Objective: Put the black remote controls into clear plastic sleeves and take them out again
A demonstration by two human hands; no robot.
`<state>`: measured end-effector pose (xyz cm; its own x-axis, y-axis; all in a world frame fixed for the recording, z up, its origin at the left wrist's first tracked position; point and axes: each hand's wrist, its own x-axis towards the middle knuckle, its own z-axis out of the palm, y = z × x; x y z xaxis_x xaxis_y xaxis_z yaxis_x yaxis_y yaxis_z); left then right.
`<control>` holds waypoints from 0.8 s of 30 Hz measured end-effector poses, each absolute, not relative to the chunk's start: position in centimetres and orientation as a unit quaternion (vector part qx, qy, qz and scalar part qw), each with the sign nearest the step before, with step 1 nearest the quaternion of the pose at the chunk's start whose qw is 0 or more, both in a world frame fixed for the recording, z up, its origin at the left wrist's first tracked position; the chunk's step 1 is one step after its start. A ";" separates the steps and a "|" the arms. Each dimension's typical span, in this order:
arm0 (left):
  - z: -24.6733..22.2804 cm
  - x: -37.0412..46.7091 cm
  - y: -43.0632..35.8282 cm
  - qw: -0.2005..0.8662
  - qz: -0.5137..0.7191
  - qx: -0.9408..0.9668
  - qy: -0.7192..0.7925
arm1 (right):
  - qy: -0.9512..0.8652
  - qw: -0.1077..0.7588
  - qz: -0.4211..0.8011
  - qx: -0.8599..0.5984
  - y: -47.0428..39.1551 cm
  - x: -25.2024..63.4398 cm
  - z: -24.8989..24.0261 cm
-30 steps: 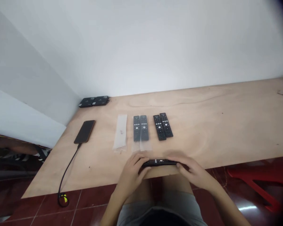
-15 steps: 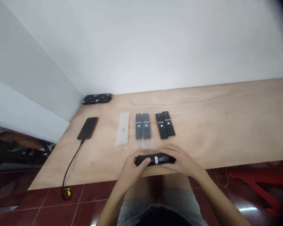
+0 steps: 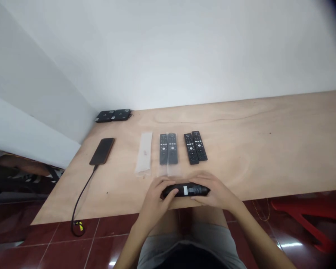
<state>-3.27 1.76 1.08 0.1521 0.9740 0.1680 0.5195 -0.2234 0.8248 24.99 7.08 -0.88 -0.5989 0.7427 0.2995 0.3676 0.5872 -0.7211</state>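
Observation:
Both hands grip a black remote control (image 3: 188,189) near the table's front edge, its labelled back facing up. My left hand (image 3: 156,196) is closed on the left end, thumb across the back. My right hand (image 3: 215,191) wraps the right end. Beyond them lie two remotes in clear plastic sleeves, the left sleeved remote (image 3: 163,149) against the right sleeved remote (image 3: 173,148). Farther right sit two bare remotes, one bare remote (image 3: 190,149) beside a slightly turned bare remote (image 3: 199,145). A flat plastic sleeve (image 3: 144,153) rests to the left.
On the left of the wooden table (image 3: 254,157) lies a dark phone (image 3: 102,151) with a black cable (image 3: 80,200) hanging over the front edge. Two black boxes (image 3: 113,115) stand in the back left corner by the wall. A red chair (image 3: 302,213) is below right.
The view has shifted slightly, so the things on the table appear a little farther left. My hands keep hold of the same remote, with almost no change in grip.

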 end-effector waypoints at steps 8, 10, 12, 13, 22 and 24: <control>0.3 -5.2 1.3 0.280 0.336 0.761 0.479 | -0.836 0.302 0.327 -0.320 7.2 24.8 -0.6; 0.2 -5.8 1.2 0.311 0.354 0.732 0.492 | -0.830 0.306 0.334 -0.325 7.1 24.9 -0.5; 0.2 -6.4 1.1 0.350 0.374 0.696 0.502 | -0.824 0.311 0.342 -0.328 7.1 24.9 -0.5; 0.2 -6.7 1.0 0.375 0.385 0.678 0.502 | -0.821 0.314 0.347 -0.328 7.2 25.0 -0.4; -0.7 -8.4 0.5 0.443 0.453 0.610 0.475 | -0.794 0.322 0.392 -0.335 7.4 25.2 0.2; -0.8 -8.2 0.6 0.447 0.467 0.597 0.475 | -0.795 0.324 0.392 -0.331 7.4 25.2 0.3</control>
<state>-8.23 0.56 -0.75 0.1128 0.9847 0.1330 0.1506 -0.1493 0.9773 25.16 7.44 0.29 -0.5710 0.7806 0.2541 0.2727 0.4723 -0.8382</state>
